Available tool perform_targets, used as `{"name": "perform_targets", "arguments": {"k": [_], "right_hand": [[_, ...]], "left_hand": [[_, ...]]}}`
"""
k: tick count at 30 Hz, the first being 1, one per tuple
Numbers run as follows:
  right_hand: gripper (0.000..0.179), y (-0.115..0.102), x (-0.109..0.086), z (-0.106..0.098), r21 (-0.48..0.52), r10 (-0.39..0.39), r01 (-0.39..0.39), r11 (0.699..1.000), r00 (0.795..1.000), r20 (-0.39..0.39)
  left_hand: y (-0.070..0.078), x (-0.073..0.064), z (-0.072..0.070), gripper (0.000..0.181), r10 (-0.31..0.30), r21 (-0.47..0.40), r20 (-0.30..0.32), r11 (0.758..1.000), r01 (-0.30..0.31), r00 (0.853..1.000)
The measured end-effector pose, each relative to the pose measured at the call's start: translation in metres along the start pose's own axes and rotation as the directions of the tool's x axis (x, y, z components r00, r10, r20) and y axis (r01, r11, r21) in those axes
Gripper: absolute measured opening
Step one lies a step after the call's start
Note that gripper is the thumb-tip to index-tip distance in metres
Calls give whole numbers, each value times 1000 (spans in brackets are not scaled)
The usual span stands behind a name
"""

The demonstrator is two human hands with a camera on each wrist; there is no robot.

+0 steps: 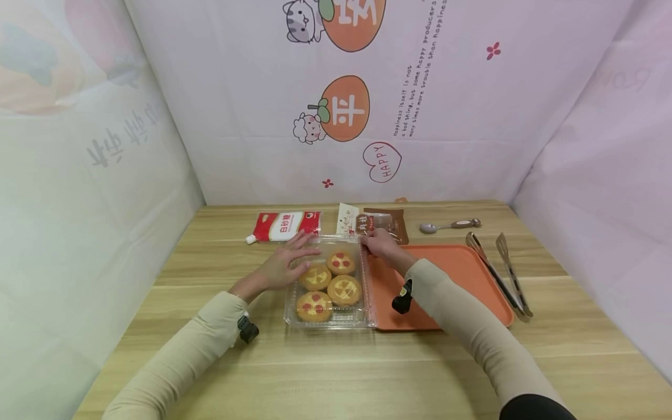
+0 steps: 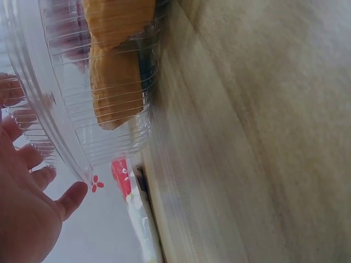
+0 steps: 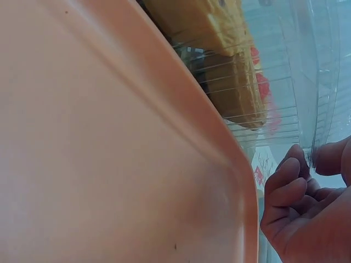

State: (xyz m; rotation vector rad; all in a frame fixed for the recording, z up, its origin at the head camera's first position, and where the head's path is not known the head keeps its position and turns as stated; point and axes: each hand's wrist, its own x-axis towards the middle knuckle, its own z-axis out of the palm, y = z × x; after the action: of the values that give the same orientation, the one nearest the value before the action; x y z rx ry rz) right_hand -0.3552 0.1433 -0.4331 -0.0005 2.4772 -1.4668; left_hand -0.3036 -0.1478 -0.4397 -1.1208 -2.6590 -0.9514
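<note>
A clear plastic clamshell box [image 1: 331, 318] with several round tarts [image 1: 345, 290] inside stands on the table. Its lid lies over the tarts. My left hand [image 1: 287, 262] rests on the left side of the lid with its fingers spread, and the left wrist view shows the fingertips against the ribbed plastic. At the far right corner, my right hand [image 1: 382, 244] pinches the rim of the box between thumb and curled fingers, plainest in the right wrist view [image 3: 315, 197]. Right beside the box lies an orange tray [image 1: 446, 259], partly under my right forearm.
Behind the box lie a red and white spouted bag [image 1: 287, 226] and a brown packet [image 1: 398, 224] with a pale label. A spoon [image 1: 446, 226] lies at the back right. Metal tongs [image 1: 499, 274] lie along the tray's right side. White printed cloth [image 1: 252, 116] walls the table.
</note>
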Motion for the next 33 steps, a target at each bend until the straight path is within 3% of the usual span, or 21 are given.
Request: {"name": "perform_targets", "arguments": {"k": [9, 14, 17, 21, 26, 33], "right_hand": [[48, 0, 2, 1, -5, 9, -9, 1000, 1000, -6], [44, 2, -7, 2, -3, 41, -41, 999, 999, -26], [44, 4, -21, 1, 4, 52, -52, 999, 999, 13], [39, 7, -47, -4, 6, 58, -59, 998, 990, 127], [24, 16, -82, -9, -1, 31, -32, 1000, 957, 288], [19, 30, -118, -9, 34, 0, -20, 999, 861, 509]], "left_hand": [[0, 0, -1, 37, 27, -2, -19, 1000, -27, 999], [-2, -1, 2, 36, 26, 15, -29, 1000, -26, 999], [-1, 0, 3, 35, 29, 31, -33, 999, -28, 999], [-1, 2, 4, 35, 35, 45, -39, 998, -33, 999], [-2, 3, 3, 35, 31, 49, -41, 998, -29, 999], [-1, 1, 5, 35, 27, 51, -43, 998, -24, 999]]}}
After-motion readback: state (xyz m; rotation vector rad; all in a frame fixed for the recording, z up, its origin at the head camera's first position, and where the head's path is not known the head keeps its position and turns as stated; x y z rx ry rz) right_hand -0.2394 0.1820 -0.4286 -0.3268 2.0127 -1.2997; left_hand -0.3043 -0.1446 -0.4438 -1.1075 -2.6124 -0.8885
